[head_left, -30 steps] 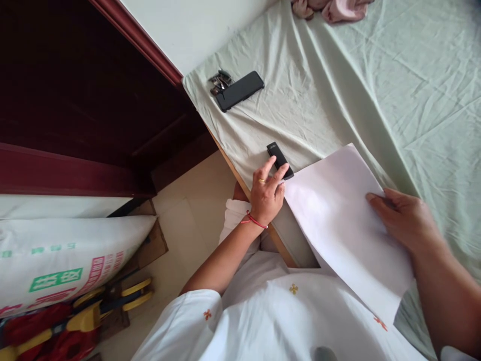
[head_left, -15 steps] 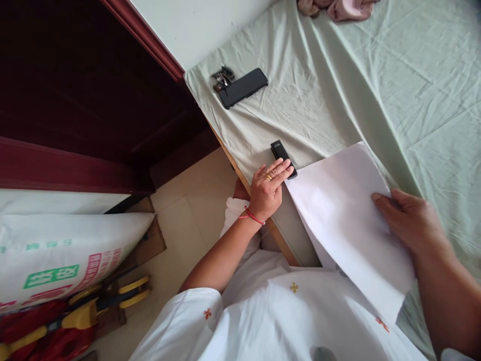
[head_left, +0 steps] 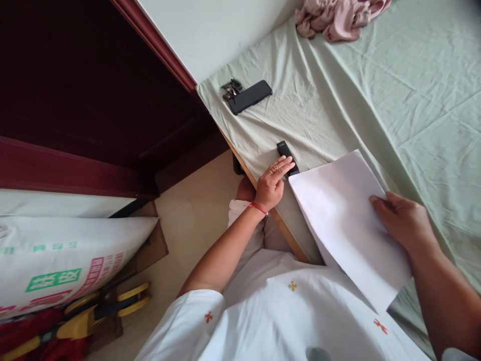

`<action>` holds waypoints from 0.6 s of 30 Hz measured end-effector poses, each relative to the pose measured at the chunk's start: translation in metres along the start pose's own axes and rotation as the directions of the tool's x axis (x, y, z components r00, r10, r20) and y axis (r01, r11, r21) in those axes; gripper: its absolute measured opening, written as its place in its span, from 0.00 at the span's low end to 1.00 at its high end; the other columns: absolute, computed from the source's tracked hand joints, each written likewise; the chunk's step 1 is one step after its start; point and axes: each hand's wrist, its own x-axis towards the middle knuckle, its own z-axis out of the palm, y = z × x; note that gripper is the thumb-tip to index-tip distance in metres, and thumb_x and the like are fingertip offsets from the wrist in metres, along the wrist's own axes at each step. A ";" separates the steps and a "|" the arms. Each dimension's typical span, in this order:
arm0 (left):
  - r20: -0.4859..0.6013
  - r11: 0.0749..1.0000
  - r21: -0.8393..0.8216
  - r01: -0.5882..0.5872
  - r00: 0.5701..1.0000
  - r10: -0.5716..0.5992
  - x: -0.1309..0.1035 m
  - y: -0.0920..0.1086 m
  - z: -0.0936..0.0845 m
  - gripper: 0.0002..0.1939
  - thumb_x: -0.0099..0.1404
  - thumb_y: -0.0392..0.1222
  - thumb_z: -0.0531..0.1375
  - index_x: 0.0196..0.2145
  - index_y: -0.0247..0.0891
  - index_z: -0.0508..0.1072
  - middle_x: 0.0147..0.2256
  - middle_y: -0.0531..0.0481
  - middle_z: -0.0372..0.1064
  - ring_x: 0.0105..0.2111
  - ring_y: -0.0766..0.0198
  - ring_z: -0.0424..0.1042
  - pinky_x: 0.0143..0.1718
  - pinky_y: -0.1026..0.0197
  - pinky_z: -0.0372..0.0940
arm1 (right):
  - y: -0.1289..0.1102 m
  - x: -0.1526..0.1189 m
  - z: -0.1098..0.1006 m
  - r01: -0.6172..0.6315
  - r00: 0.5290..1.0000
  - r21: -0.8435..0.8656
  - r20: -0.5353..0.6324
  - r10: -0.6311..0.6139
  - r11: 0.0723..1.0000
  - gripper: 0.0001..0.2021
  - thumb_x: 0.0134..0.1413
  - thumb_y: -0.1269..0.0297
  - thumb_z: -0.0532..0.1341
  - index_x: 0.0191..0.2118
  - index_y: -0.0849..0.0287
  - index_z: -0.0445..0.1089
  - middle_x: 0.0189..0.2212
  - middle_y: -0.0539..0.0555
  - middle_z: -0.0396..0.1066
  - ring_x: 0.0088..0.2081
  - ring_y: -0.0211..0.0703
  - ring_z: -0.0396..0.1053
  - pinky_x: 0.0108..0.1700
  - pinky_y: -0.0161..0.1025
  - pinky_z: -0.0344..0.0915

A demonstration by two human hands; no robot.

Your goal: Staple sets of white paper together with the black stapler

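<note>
A black stapler [head_left: 282, 148] lies on the pale green sheet, close to the wooden edge. Across its near part rest the outstretched fingers of my left hand [head_left: 271, 186], which is open and wears a ring and a red string bracelet. My right hand [head_left: 404, 220] grips the right edge of a stack of white paper [head_left: 345, 210], thumb on top and fingers underneath. The paper's left corner meets the near end of the stapler; whether it sits between the jaws I cannot tell. The lower part of the stack hangs over my lap.
A black phone [head_left: 251, 96] lies beside a bunch of keys [head_left: 232, 89] on the sheet [head_left: 319, 110]. Pink cloth [head_left: 338, 20] is heaped at the back by the wall. On the floor to the left are a white printed sack [head_left: 75, 245] and a yellow-and-black object [head_left: 78, 323].
The view has shifted, so the phone, keys and cloth appear lower. Both hands stay nearly in place at the stapler and the paper.
</note>
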 end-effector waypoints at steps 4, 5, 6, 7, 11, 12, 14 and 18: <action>0.038 1.000 -0.011 -0.003 0.999 0.003 0.000 -0.004 -0.001 0.30 0.69 0.26 0.47 0.64 0.44 0.67 0.64 0.46 0.67 0.68 0.60 0.60 0.70 0.45 0.58 | 0.001 -0.016 0.010 0.028 0.996 0.020 -0.080 -0.026 0.999 0.18 0.53 0.45 0.56 0.24 0.52 0.59 0.15 0.45 0.57 0.21 0.38 0.56 0.27 0.38 0.52; 0.057 1.000 -0.014 -0.009 0.998 0.010 0.000 -0.005 -0.001 0.29 0.70 0.28 0.47 0.64 0.45 0.66 0.65 0.46 0.66 0.69 0.59 0.60 0.70 0.45 0.57 | 0.000 -0.020 0.013 0.042 0.993 0.025 -0.109 -0.039 0.999 0.18 0.53 0.45 0.56 0.23 0.52 0.57 0.15 0.45 0.56 0.21 0.38 0.55 0.27 0.38 0.52; 0.074 1.000 -0.017 -0.018 0.997 0.020 0.000 -0.006 -0.001 0.28 0.71 0.29 0.48 0.65 0.45 0.66 0.65 0.46 0.65 0.69 0.58 0.59 0.71 0.44 0.56 | -0.002 -0.024 0.017 0.056 0.989 0.032 -0.137 -0.052 0.998 0.18 0.54 0.46 0.56 0.23 0.52 0.56 0.15 0.46 0.55 0.21 0.38 0.55 0.27 0.38 0.51; 0.084 0.999 -0.022 -0.029 0.996 0.030 0.001 -0.006 0.000 0.28 0.72 0.31 0.48 0.66 0.45 0.64 0.66 0.46 0.65 0.69 0.57 0.58 0.71 0.44 0.55 | -0.003 -0.028 0.021 0.073 0.983 0.037 -0.169 -0.065 0.997 0.18 0.54 0.46 0.56 0.23 0.52 0.55 0.15 0.45 0.55 0.22 0.38 0.54 0.28 0.38 0.51; 0.021 0.999 -0.040 -0.013 1.000 0.014 -0.003 -0.006 0.001 0.27 0.75 0.42 0.52 0.69 0.47 0.57 0.68 0.42 0.60 0.69 0.52 0.58 0.67 0.44 0.60 | -0.007 -0.038 0.036 0.130 0.944 0.055 -0.314 -0.107 0.990 0.16 0.56 0.50 0.54 0.24 0.52 0.51 0.17 0.46 0.53 0.24 0.39 0.53 0.30 0.40 0.48; -0.018 0.999 -0.052 0.015 1.000 -0.016 -0.005 -0.005 0.001 0.27 0.75 0.46 0.52 0.69 0.47 0.56 0.68 0.40 0.59 0.69 0.51 0.59 0.64 0.45 0.64 | -0.007 -0.039 0.038 0.148 0.937 0.061 -0.328 -0.120 0.987 0.16 0.56 0.51 0.54 0.24 0.52 0.51 0.17 0.46 0.53 0.24 0.39 0.53 0.30 0.40 0.48; -0.107 0.990 -0.096 0.102 0.988 -0.113 -0.014 0.001 0.002 0.27 0.74 0.51 0.53 0.68 0.47 0.57 0.67 0.37 0.58 0.65 0.50 0.64 0.56 0.49 0.71 | -0.005 -0.039 0.040 0.181 0.925 0.078 -0.351 -0.143 0.980 0.17 0.57 0.50 0.53 0.24 0.51 0.51 0.18 0.46 0.53 0.24 0.40 0.53 0.30 0.39 0.49; -0.199 0.905 -0.286 0.314 0.905 -0.376 -0.042 0.026 0.005 0.26 0.72 0.59 0.55 0.61 0.43 0.62 0.59 0.37 0.64 0.51 0.57 0.74 0.42 0.58 0.74 | 0.000 -0.040 0.040 0.247 0.905 0.138 -0.387 -0.177 0.959 0.17 0.58 0.52 0.54 0.23 0.51 0.50 0.18 0.45 0.52 0.23 0.39 0.52 0.30 0.40 0.49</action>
